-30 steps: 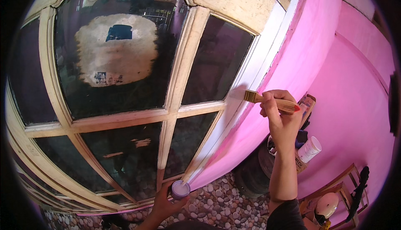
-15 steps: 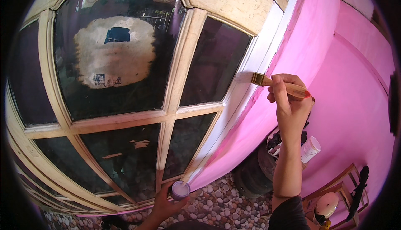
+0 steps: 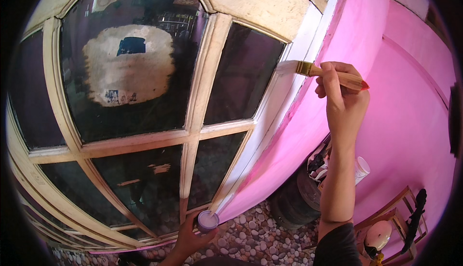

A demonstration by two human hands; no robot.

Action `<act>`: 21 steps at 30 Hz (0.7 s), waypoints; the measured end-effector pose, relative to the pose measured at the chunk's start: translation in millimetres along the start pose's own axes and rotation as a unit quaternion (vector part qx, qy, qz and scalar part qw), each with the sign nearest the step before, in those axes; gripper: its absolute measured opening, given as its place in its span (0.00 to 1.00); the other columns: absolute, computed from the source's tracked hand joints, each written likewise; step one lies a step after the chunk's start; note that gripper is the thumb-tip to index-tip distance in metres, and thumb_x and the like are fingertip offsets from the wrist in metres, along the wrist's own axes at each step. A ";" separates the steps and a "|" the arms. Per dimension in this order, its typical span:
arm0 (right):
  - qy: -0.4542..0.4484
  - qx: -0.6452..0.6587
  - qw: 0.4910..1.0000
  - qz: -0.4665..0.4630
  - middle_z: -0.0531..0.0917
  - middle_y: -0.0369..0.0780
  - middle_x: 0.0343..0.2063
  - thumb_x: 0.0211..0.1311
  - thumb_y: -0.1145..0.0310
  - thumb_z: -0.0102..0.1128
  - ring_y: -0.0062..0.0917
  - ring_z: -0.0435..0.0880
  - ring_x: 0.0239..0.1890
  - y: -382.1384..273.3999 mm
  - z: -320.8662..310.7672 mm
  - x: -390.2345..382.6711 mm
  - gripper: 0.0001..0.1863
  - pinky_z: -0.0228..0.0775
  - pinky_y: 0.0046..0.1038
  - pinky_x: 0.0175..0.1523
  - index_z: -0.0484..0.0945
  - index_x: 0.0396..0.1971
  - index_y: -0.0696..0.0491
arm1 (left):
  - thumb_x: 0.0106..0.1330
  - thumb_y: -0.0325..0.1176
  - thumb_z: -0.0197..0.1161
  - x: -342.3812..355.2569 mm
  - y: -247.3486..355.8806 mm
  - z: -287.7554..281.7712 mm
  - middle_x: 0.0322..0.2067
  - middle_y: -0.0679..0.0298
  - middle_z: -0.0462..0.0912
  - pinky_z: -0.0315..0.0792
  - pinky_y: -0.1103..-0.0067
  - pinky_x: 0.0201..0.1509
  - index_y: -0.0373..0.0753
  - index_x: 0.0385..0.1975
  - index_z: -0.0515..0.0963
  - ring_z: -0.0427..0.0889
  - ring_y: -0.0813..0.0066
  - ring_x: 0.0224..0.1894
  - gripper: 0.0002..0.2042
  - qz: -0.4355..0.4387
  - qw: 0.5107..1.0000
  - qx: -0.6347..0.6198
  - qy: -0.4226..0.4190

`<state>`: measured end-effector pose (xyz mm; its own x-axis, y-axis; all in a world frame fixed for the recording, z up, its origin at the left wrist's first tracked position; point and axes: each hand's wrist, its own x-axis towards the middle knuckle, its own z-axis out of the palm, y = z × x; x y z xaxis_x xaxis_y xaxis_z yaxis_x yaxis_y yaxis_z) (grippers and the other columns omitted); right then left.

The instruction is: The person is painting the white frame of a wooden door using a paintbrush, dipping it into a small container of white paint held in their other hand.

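My right hand [image 3: 342,87] is closed round the wooden handle of a paintbrush [image 3: 306,69]; its bristles lie on the white strip [image 3: 270,109] along the window frame's right side. My left hand [image 3: 190,237] grips a small cup [image 3: 208,220] of pale paint low by the bottom of the frame. The window [image 3: 193,132] has cream muntins round dark glass panes, with a ragged pale patch [image 3: 128,65] on the big arched pane.
A curved pink wall [image 3: 357,15] borders the window at the right. Below stand a dark barrel [image 3: 292,203], a white bucket [image 3: 362,167], wooden frames [image 3: 400,198] and a pale helmet [image 3: 378,234]. The floor has a pebble pattern [image 3: 246,232].
My right hand and the brush have moved upward and slightly right along the white strip. My left hand with the cup stays nearly where it was.
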<state>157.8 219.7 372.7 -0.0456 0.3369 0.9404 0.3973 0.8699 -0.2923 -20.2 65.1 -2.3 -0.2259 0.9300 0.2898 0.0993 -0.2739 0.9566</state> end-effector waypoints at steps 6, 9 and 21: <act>0.022 -0.020 0.999 -0.044 0.86 0.42 0.26 0.70 0.63 0.64 0.19 0.83 0.25 -2.8 -3.3 14.7 0.17 0.74 0.21 0.32 0.83 0.36 0.67 | 0.53 0.35 0.82 -1.4 0.4 1.4 0.54 0.53 0.79 0.75 0.72 0.61 0.32 0.61 0.67 0.81 0.66 0.56 0.38 -0.015 1.000 -0.018 -0.007; 0.038 0.008 0.999 -0.038 0.86 0.42 0.26 0.70 0.64 0.64 0.19 0.83 0.26 -5.4 -1.9 18.7 0.17 0.76 0.20 0.33 0.83 0.36 0.66 | 0.53 0.34 0.83 -1.4 1.6 0.9 0.56 0.54 0.76 0.72 0.71 0.64 0.32 0.62 0.66 0.78 0.67 0.58 0.39 -0.032 0.999 -0.024 -0.020; 0.075 0.070 0.993 -0.064 0.87 0.43 0.29 0.71 0.64 0.64 0.19 0.85 0.28 4.2 -2.4 8.4 0.16 0.79 0.20 0.34 0.82 0.40 0.65 | 0.53 0.38 0.82 -3.7 -3.8 1.9 0.52 0.52 0.81 0.77 0.73 0.59 0.31 0.61 0.68 0.83 0.66 0.54 0.38 -0.007 1.000 -0.010 0.003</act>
<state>161.3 225.3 379.8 0.0536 0.1720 0.9836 0.2658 0.9471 -0.1801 -18.0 63.1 -7.0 -0.2338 0.9321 0.2766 0.0769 -0.2659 0.9609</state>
